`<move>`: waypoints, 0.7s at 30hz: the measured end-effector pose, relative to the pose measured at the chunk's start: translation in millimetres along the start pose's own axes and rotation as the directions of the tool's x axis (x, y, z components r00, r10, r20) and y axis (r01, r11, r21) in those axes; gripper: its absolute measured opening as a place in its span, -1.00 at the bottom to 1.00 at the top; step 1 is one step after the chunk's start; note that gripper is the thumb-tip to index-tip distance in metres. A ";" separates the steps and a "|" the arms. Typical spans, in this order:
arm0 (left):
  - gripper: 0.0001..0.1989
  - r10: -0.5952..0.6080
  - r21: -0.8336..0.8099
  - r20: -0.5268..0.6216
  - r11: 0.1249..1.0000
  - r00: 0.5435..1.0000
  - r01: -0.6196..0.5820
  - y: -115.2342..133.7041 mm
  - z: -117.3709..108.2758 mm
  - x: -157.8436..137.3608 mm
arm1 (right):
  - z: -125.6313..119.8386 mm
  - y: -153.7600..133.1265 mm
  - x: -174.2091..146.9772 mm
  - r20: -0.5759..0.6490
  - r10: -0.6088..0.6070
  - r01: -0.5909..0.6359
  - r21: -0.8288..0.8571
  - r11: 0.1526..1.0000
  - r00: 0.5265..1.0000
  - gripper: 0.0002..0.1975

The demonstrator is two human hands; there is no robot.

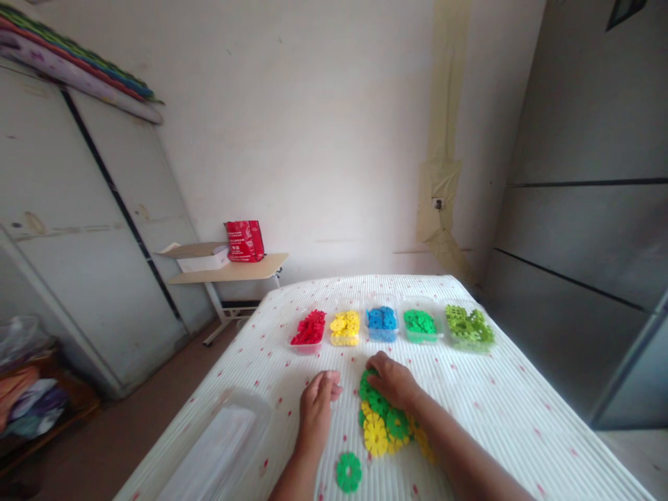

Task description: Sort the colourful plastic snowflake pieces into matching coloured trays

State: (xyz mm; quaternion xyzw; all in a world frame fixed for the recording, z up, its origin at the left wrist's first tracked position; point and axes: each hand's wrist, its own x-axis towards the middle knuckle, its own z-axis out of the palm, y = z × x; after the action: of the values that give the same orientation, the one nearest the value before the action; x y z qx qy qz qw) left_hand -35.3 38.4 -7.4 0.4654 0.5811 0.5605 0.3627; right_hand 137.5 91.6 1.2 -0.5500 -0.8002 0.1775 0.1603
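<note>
A pile of green and yellow flower-shaped discs (387, 421) is lying on the cloth-covered bench (527, 410) towards its near edge; one loose green disc (348, 472) is sitting apart, nearer that edge. Five filled clear tubs (383, 335) are standing in a row towards the far edge. Scatter is presenting the main risk: the discs are overlapping, and the right forearm (459, 449) is crossing low over the pile's right side, so a sideways sweep could drag pieces away. The right hand (390, 379) is bending palm-down over the pile's far end; whether it is pinching a disc cannot be told. The left hand (316, 391) is resting left of the pile, its fingers loosely bent and slightly parted, nothing showing within.
</note>
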 end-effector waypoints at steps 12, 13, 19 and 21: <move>-0.53 0.007 0.005 0.009 1.000 1.000 -0.007 -2.9 -0.6 2.5 | 1.2 20.1 6.3 -0.140 0.179 -0.119 0.359 0.926 0.974 -0.95; -0.53 0.009 0.002 0.009 1.000 1.000 -0.009 -3.5 -0.6 2.8 | 0.0 22.2 6.9 -0.140 0.196 -0.126 0.400 0.908 0.971 -0.95; -0.54 0.039 -0.036 0.015 0.999 0.999 -0.038 -11.8 -1.8 7.4 | -26.9 26.4 -4.6 0.007 0.073 -0.060 0.660 0.749 0.997 -0.78; -0.55 0.049 -0.036 0.028 0.998 0.998 -0.048 -16.0 -2.1 9.5 | -42.0 23.8 -12.5 0.134 -0.104 -0.026 0.727 0.687 0.985 -0.70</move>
State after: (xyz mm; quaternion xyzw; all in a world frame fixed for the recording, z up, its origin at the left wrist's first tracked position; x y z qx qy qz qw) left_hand -42.3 47.7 -22.0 0.4808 0.5543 0.5726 0.3657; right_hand 180.4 92.4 26.7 -0.4079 -0.6867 0.5206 0.3018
